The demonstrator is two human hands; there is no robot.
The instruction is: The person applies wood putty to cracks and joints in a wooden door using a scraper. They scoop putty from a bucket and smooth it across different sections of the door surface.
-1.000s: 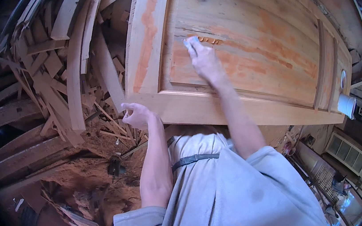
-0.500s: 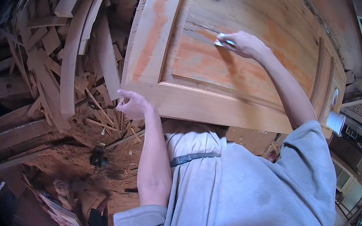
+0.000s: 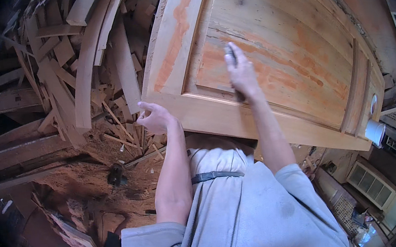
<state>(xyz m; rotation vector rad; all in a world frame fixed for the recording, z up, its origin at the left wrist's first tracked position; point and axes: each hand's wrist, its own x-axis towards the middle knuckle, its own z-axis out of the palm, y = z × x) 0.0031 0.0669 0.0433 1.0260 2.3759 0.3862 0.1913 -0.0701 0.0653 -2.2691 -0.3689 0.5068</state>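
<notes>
A wooden panelled door point(image 3: 236, 112) lies in front of me, with orange filler point(image 3: 215, 63) smeared over its panel and left frame piece. Over the near left part of the panel, my right hand point(image 3: 242, 74) grips a slim, dark-looking putty knife point(image 3: 234, 53), mostly hidden by the fingers. My left hand point(image 3: 156, 118) is by the door's near left corner, thumb apart from half-curled fingers, and nothing shows in it. I cannot tell whether it touches the door.
Offcuts and boards point(image 3: 83, 78) are heaped left of the door. Sawdust point(image 3: 82, 175) covers the ground below them. A white tub point(image 3: 375, 132) stands at the door's right end. A louvred wooden frame point(image 3: 371, 184) lies farther right.
My right hand has moved left and nearer to me across the panel, with its fingers now pointing away. More orange filler shows on the panel. My left hand keeps its place at the corner.
</notes>
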